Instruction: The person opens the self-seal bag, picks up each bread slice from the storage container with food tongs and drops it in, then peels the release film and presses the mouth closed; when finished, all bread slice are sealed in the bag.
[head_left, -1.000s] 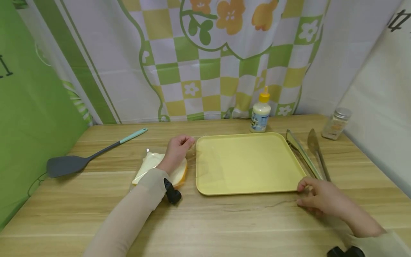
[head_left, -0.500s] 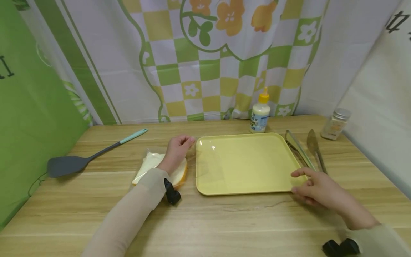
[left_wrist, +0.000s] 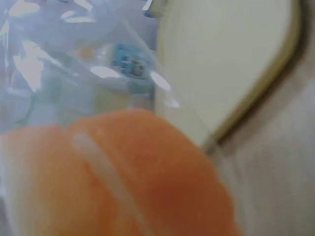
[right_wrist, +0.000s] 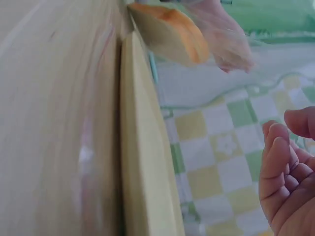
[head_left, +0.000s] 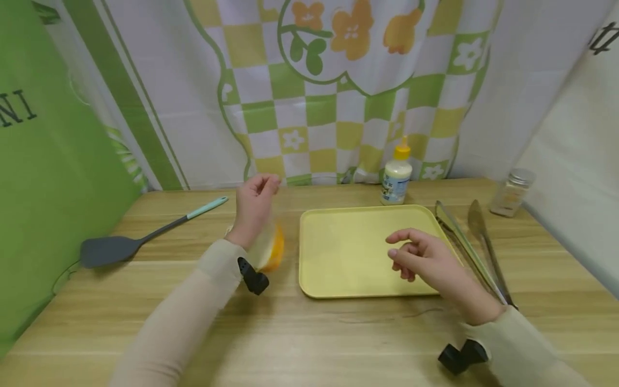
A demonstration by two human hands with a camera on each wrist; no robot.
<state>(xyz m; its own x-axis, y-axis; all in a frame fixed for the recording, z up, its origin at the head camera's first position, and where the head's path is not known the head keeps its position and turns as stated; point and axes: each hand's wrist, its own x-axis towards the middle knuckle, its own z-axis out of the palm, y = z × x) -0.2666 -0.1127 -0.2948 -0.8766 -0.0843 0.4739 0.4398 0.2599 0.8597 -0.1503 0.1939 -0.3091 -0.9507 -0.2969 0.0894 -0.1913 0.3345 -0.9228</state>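
My left hand (head_left: 253,209) pinches the top of a clear plastic bag (left_wrist: 44,73) with bread slices (head_left: 276,248) inside, left of the yellow tray (head_left: 348,258). The bread's orange-brown crust (left_wrist: 147,172) fills the lower part of the left wrist view. Bag and bread hang tilted, their lower edge over the table, and my left wrist hides part of them. Over the tray's right half hovers my right hand (head_left: 425,263), fingers loosely bent and holding nothing. In the right wrist view, the thumb and fingers of this hand (right_wrist: 288,177) are apart.
A grey spatula (head_left: 113,251) with a mint handle lies at the left. Behind the tray stands a yellow-capped squeeze bottle (head_left: 396,180). Metal tongs (head_left: 466,247) and a long metal utensil (head_left: 488,244) lie right of the tray, and a spice jar (head_left: 512,193) stands behind them.
My left hand has risen, lifting the bag of bread from the table. My right hand has left the tray's near right corner and moved left over the tray.
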